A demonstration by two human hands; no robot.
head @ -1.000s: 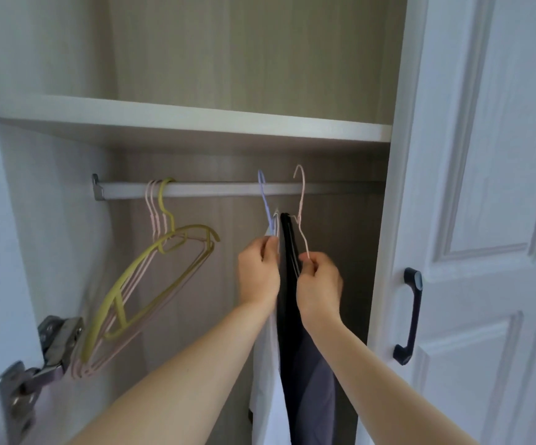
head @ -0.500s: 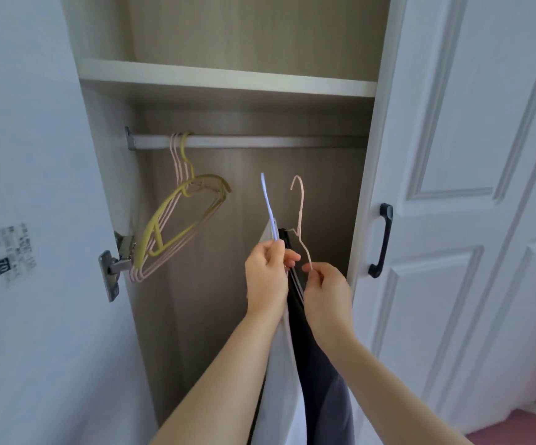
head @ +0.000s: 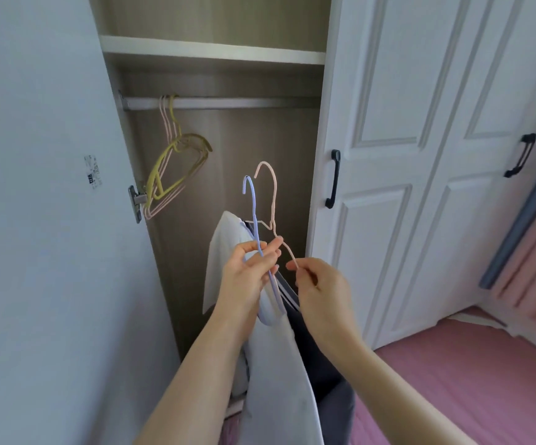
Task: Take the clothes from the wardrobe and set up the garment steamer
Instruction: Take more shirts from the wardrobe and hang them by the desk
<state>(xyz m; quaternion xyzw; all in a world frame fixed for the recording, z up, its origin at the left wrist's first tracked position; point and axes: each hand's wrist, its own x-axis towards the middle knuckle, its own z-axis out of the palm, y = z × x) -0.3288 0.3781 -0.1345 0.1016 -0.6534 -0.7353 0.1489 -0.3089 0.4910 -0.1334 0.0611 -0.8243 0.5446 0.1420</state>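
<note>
Holding two garments in front of the open wardrobe, at centre frame, I see my left hand [head: 247,274] with its grip closed around the neck of a thin lilac wire hanger [head: 254,213], which carries a pale white-blue garment [head: 279,374] hanging down toward the lower centre. My right hand [head: 319,284] pinches the shoulder wire of a thin pink wire hanger [head: 271,194] between thumb and fingertips; a dark grey garment [head: 327,367] hangs from it, just right of the pale one and touching it. Both hanger hooks stand free, below the white wardrobe rail [head: 221,102] in the upper centre. On that rail, at its left end, hangs a cluster of empty yellow and pink hangers [head: 170,168]. A white panelled wardrobe door [head: 388,123] with a black handle [head: 333,178] fills the right of the frame; a pink bed cover [head: 485,380] lies at lower right.
</note>
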